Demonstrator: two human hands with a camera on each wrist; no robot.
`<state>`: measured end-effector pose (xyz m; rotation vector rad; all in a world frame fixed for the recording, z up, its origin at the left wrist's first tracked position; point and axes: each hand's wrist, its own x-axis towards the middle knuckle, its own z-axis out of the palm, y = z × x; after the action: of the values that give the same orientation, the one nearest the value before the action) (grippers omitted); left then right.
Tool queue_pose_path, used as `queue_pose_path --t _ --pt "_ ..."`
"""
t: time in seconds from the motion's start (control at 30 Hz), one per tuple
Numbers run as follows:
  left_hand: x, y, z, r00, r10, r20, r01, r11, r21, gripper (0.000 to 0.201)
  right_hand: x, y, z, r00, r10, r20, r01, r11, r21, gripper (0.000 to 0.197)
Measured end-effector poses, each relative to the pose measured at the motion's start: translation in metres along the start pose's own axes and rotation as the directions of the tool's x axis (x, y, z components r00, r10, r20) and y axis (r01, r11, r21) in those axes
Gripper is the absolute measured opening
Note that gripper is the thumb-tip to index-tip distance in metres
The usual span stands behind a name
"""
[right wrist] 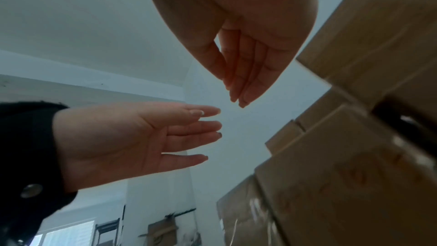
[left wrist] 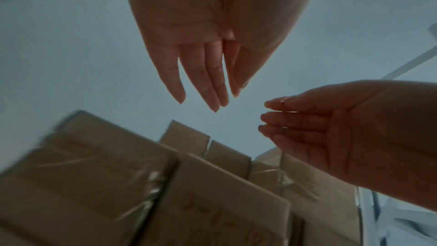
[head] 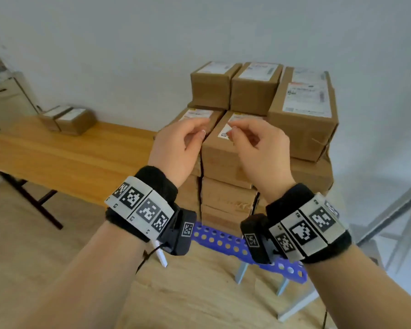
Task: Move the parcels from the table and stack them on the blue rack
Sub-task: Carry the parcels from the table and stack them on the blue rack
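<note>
Parcels [head: 226, 150]: brown cardboard boxes, taped, white-labelled, stacked on blue rack [head: 214, 238], just beyond fingers.
Left hand [head: 176, 150]: fingers relaxed, empty.
Right hand [head: 261, 153]: likewise.
Bench [head: 64, 157]: wooden, two parcels [head: 67, 119].

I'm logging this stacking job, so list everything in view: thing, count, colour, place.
parcels on rack: many, exact count hidden, brown, stacked on the blue rack
parcels on table: two, brown, side by side at the far end
table: one, light wood, left
blue rack: one, perforated, under the stack
cabinet: one, pale, far left
left hand: open, empty, before the stack
right hand: open, empty, before the stack
</note>
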<state>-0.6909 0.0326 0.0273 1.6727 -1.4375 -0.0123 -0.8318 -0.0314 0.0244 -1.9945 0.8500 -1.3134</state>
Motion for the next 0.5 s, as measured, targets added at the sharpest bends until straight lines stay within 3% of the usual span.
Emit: queue_pose_path --t 0.23,0.5 --pt "-0.040 -0.075 -0.075 0.986 -0.153 -0.068 0.157 0.986 0.060 0.030 -0.017 -0.026 0.102 0.982 0.050 0.183 -0.060 0.997 0.053 0.017" --pt "-0.062 -0.196 -0.224 0.963 -0.241 -0.120 0.256 0.957 0.132 0.033 -0.014 -0.101 0.292 0.958 0.029 0.286 -0.075 0.986 0.150 0.017"
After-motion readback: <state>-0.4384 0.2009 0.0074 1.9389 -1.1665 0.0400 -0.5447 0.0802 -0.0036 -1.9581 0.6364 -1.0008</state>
